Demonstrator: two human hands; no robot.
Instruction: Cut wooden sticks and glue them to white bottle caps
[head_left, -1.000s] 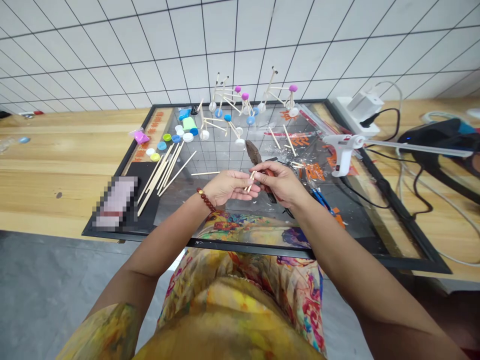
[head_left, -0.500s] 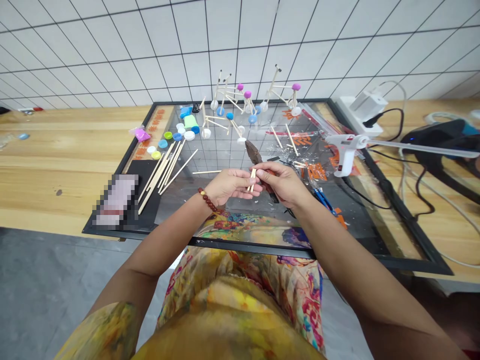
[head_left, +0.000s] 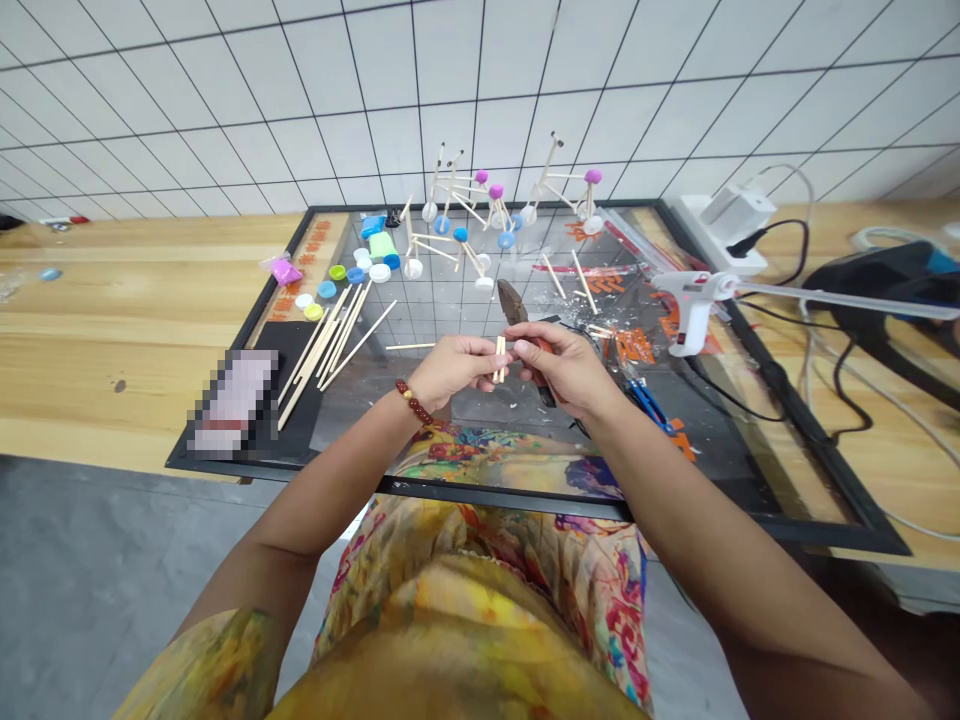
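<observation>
Short pieces of wooden stick [head_left: 500, 361] stand side by side, pinched in the fingers of my left hand [head_left: 459, 366]. My right hand [head_left: 564, 368] is closed around a pair of pliers [head_left: 513, 303], whose dark, rusty jaws point away from me. The right thumb and fingertips are close to the short sticks; whether they touch them I cannot tell. Beyond my left hand, a longer wooden stick [head_left: 410, 346] lies on the glass panel [head_left: 360, 400]. Cut sticks [head_left: 583, 281] lie beyond the pliers.
Stick-built bicycle models [head_left: 450, 235] stand at the back. Long sticks [head_left: 330, 340], bottle caps [head_left: 326, 289] and a blurred-out flat object [head_left: 236, 400] lie left. On the right are a glue gun [head_left: 694, 300], blue-handled tool [head_left: 650, 403], power strip [head_left: 720, 240] and cables [head_left: 847, 390].
The short sticks in my left hand have turned slightly more upright. The pliers have shifted a little in my right hand, jaws tilting slightly. Both hands stay close together.
</observation>
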